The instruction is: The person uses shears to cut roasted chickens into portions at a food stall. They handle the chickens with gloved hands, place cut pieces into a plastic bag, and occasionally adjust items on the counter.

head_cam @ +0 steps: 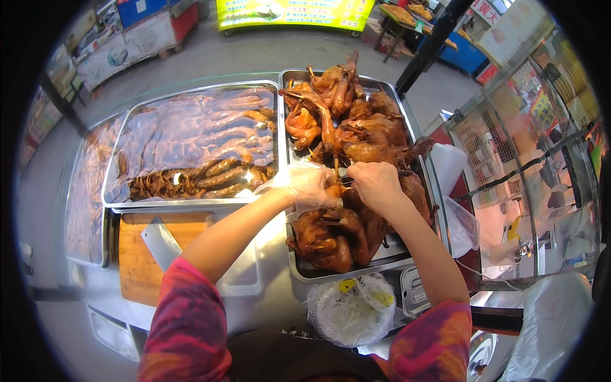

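Several brown roast ducks (pixel 374 136) lie heaped in a metal tray (pixel 353 274) before me. My left hand (pixel 308 184), in a clear plastic glove, grips part of a roast duck at the middle of the tray. Close beside it, my bare right hand (pixel 374 184) has its fingers curled tightly around a thin dark piece at that duck. What exactly the right fingers pinch is mostly hidden. A thin stick-like piece (pixel 336 167) stands up between the two hands. Below my left hand rests another whole roast duck (pixel 329 238).
Left of the ducks, a clear cover (pixel 191 124) lies over a tray of browned meat pieces (pixel 222 179). A cleaver (pixel 161 241) lies on a wooden cutting board (pixel 136 272). Near my body is a plastic-wrapped round container (pixel 351 310). A glass panel (pixel 429 191) borders the right side.
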`<act>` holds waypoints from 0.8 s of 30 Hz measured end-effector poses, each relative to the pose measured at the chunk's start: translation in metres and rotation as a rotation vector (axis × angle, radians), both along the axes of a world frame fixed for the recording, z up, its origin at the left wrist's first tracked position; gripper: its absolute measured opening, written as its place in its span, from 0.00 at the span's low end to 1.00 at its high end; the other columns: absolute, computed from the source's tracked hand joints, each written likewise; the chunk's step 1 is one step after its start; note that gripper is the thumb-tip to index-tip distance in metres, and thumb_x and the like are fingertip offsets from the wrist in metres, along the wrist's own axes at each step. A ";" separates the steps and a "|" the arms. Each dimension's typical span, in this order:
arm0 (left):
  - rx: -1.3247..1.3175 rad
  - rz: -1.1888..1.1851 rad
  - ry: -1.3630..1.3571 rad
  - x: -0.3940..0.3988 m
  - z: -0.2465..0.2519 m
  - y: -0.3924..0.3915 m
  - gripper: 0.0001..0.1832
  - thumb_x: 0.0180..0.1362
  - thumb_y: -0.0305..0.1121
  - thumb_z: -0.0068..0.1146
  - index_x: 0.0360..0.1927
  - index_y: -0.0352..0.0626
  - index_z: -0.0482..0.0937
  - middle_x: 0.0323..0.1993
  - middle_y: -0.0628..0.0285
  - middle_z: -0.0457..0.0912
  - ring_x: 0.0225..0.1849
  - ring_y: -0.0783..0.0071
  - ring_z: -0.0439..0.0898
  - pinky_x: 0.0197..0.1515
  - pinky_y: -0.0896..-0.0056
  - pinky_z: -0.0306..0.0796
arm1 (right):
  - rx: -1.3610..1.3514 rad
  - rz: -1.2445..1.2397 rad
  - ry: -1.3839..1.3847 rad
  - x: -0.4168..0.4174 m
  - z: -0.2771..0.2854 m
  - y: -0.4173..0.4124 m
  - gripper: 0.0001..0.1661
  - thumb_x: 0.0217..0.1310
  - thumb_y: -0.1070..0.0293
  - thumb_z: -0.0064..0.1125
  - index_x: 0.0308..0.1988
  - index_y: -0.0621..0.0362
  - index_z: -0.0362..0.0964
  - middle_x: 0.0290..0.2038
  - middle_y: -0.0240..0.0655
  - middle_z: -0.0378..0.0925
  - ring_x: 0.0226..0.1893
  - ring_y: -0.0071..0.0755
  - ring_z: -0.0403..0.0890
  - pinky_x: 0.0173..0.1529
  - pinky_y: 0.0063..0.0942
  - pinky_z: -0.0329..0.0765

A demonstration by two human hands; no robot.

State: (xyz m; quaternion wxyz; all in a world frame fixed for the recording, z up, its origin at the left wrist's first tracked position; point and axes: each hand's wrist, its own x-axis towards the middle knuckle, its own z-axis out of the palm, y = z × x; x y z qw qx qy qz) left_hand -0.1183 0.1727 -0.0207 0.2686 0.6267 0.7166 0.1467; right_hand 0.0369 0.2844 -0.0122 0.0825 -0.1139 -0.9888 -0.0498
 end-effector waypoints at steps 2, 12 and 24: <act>-0.015 -0.008 0.000 0.000 0.001 0.001 0.30 0.36 0.56 0.64 0.37 0.42 0.79 0.31 0.48 0.80 0.39 0.51 0.79 0.42 0.56 0.72 | -0.013 -0.006 0.000 0.000 -0.001 0.002 0.04 0.48 0.75 0.53 0.28 0.54 0.72 0.26 0.35 0.77 0.29 0.43 0.81 0.33 0.38 0.74; 0.007 -0.033 -0.045 0.000 0.001 0.000 0.30 0.37 0.56 0.65 0.37 0.42 0.79 0.31 0.49 0.80 0.38 0.51 0.79 0.42 0.56 0.71 | -0.027 -0.011 -0.026 0.001 0.002 -0.001 0.06 0.46 0.76 0.54 0.30 0.54 0.72 0.27 0.36 0.77 0.30 0.43 0.81 0.34 0.37 0.74; -0.029 -0.032 -0.012 0.000 0.005 0.002 0.31 0.37 0.56 0.65 0.39 0.42 0.79 0.33 0.48 0.81 0.41 0.51 0.79 0.43 0.57 0.71 | -0.038 -0.034 0.035 0.004 -0.001 -0.002 0.04 0.46 0.75 0.53 0.28 0.55 0.71 0.27 0.36 0.77 0.29 0.44 0.81 0.33 0.37 0.74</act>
